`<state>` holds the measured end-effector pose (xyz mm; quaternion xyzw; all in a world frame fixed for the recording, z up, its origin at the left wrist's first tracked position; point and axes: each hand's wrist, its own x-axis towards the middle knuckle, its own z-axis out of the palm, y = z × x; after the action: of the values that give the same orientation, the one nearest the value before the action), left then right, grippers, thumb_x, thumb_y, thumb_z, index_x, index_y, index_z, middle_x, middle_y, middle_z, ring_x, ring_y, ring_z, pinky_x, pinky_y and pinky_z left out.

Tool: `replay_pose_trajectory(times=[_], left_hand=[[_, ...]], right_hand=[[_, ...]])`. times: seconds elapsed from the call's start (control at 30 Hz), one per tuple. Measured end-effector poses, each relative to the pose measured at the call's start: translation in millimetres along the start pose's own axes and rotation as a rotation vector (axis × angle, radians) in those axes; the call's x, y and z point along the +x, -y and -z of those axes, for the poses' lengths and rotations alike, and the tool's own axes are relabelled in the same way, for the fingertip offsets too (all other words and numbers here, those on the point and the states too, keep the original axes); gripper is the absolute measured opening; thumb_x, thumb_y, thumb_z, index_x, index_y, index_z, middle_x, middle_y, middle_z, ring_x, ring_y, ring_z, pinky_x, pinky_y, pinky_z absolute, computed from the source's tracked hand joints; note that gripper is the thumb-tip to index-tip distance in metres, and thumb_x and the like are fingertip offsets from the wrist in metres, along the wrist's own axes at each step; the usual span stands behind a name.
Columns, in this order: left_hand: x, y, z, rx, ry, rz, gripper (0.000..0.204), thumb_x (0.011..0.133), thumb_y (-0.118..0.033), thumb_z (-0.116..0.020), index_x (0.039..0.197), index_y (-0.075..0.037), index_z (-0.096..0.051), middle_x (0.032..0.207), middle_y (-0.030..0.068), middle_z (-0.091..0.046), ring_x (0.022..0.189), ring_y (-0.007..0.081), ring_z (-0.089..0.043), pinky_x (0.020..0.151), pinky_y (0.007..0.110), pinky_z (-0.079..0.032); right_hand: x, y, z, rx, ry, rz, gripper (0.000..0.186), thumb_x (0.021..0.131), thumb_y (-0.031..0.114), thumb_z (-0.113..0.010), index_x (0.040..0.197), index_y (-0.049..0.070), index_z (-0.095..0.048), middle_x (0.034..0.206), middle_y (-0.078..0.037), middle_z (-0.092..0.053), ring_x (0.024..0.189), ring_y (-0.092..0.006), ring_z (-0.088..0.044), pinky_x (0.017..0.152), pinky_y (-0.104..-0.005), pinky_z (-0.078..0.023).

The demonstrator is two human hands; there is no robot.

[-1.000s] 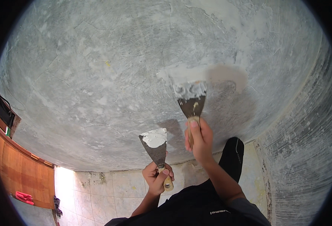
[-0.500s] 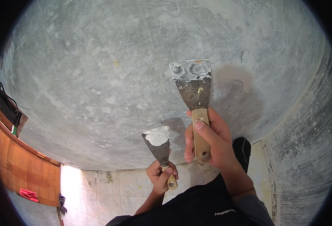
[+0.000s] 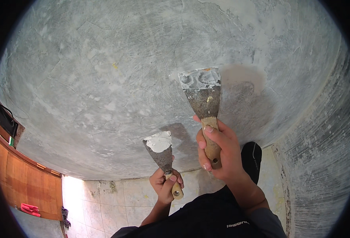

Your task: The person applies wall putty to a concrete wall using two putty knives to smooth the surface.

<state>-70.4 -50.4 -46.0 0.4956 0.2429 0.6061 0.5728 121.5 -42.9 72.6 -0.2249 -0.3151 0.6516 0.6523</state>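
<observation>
My left hand (image 3: 162,185) is closed on the wooden handle of a putty knife (image 3: 161,158), whose blade carries a flat heap of white paste (image 3: 158,140). Higher and further right, my right hand (image 3: 227,152) grips a larger putty knife (image 3: 202,99) by its wooden handle, its blade smeared with whitish compound. That blade is in front of the mottled grey plaster wall (image 3: 91,71), beside a smoother beige-white patch (image 3: 244,79); whether it touches the wall I cannot tell. Shadows of hands and knives fall on the wall.
Pale floor tiles (image 3: 111,208) run along the wall's base. At the left are a wooden panel (image 3: 24,170), a red item (image 3: 30,209) and dark cables (image 3: 2,111). A rough side wall (image 3: 318,166) curves along the right. My black-clad leg (image 3: 251,158) reaches toward the wall.
Compared with a second ago, my right knife is higher and appears larger, nearer the camera, with more of its handle showing; in the last half second it dropped slightly. My left hand moved little.
</observation>
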Motion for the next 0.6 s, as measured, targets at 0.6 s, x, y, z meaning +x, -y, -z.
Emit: replay_pose_trajectory(times=[0.6], left_hand=[[2,0,-2,0.052,-0.005,0.006,0.054,0.088,-0.011,-0.057,0.135,0.014,-0.049,0.063,0.0106,-0.054,0.045,0.017,-0.051,0.044,0.028,-0.044]], right_hand=[[-7,8,7,0.017,-0.024,-0.009,0.041,0.103,0.023,-0.049,0.136,-0.002,-0.049,0.08,-0.007,-0.056,0.04,-0.0138,-0.05,0.036,-0.0266,-0.037]])
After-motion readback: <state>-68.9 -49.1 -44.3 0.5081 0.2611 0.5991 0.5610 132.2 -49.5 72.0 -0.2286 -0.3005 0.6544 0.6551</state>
